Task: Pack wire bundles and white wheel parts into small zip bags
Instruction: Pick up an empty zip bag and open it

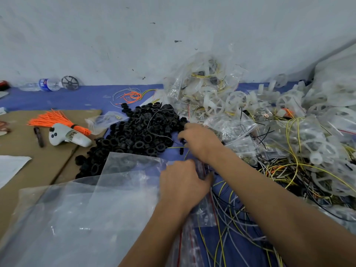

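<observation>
A small zip bag (202, 168) with a red seal line is seen at the middle of the blue surface (77, 97), directly under the left hand (183, 182), whose fingers are curled down over its top edge and grip it. Just beyond, the right hand (200, 141) is held with fingers bent at the near edge of a heap of black ring parts (138, 132); thin yellow-green wires (177, 147) run out from under its fingertips, but whether they are pinched cannot be told, since the fingertips are hidden. Loose wires (231, 218) in yellow, white and black are spread over the surface beneath the right forearm. White wheel parts (217, 105) are piled well to the right of both hands, mixed with filled clear bags (202, 81) stacked against the wall. A large clear plastic sheet (86, 209) is laid to the left of the left hand, partly over brown cardboard (28, 170). A bundle of orange cable ties (55, 120), a white handheld controller (65, 136) and a water bottle (44, 84) are set farther left.
</observation>
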{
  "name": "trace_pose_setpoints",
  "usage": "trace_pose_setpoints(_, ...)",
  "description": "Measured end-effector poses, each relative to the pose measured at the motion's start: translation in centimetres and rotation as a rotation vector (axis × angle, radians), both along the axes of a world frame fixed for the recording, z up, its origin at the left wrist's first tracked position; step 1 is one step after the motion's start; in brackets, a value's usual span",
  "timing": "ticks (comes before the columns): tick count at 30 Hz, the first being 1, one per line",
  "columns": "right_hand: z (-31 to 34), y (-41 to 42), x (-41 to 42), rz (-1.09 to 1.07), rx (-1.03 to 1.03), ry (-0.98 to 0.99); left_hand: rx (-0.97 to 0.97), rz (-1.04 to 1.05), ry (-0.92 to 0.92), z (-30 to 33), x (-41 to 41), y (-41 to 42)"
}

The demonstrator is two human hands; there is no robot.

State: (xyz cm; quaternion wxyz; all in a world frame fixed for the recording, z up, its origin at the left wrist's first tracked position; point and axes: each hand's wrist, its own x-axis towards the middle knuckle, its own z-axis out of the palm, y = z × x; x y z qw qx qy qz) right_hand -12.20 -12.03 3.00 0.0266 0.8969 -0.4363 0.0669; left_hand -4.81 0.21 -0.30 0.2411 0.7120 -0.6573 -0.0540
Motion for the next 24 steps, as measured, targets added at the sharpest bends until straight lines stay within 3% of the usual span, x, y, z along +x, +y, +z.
trace_pose_setpoints(4, -0.3, 3.1, -3.2, -0.184, 0.032, -0.761, 0.062, 0.053, -0.075, -0.1, -0.2, 0.4)
trace_pose_setpoints(7, -0.9, 6.8, -4.8, -0.228, 0.415, -1.31, 0.058, 0.079, -0.04, 0.0, -0.1, 0.6)
trace_pose_setpoints(9, -1.8, 8.8, -5.3, -0.223, 0.657, -1.523, 0.051, 0.078, 0.024, -0.1, 0.3, 0.8)
trace_pose_setpoints(12, -3.2, 10.5, -5.4, -0.156, 0.699, -1.51, 0.004, 0.058, 0.195, -0.6, 1.2, 1.4)
trace_pose_setpoints(18, -4.1, 11.0, -5.8, 0.025, 0.406, -1.078, -0.075, 0.029, 0.645, -1.4, 2.2, 1.2)
trace_pose_setpoints(24, -3.9, 11.9, -6.0, 0.07, 0.319, -0.99, -0.124, 0.021, 0.836, -1.1, 1.8, 1.3)
